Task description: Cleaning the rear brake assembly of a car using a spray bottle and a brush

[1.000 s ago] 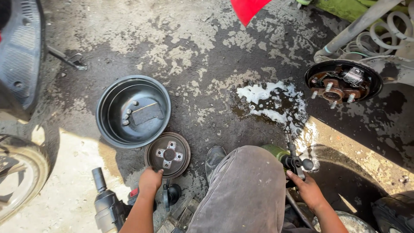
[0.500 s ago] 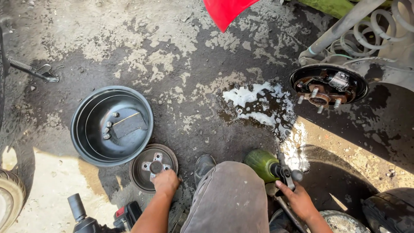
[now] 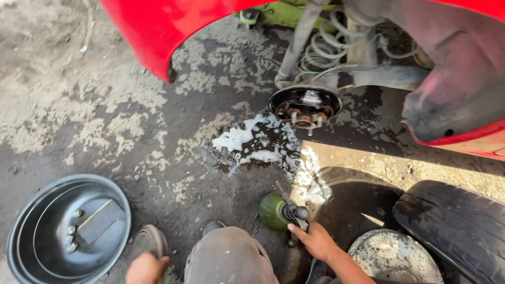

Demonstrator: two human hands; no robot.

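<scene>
My left hand (image 3: 145, 267) grips a rusty round brake drum (image 3: 149, 240) by its rim and holds it tilted on edge at the bottom of the view. My right hand (image 3: 314, 241) is closed around the black nozzle head of a green spray bottle (image 3: 273, 211) that rests on the wet ground. My bent knee in grey trousers (image 3: 226, 259) sits between both hands. Ahead, the bare wheel hub with brake parts (image 3: 305, 108) hangs under the red car body (image 3: 158, 31).
A black metal basin (image 3: 63, 229) holding bolts and a flat plate lies at the lower left. A removed tyre (image 3: 455, 226) and a dirty wheel rim (image 3: 394, 257) lie at the lower right. White foam (image 3: 252, 142) pools on the oily ground below the hub.
The view has swung up and right toward the car and hub. My left hand has lifted the drum from flat on the ground onto its edge. My right hand stays on the bottle.
</scene>
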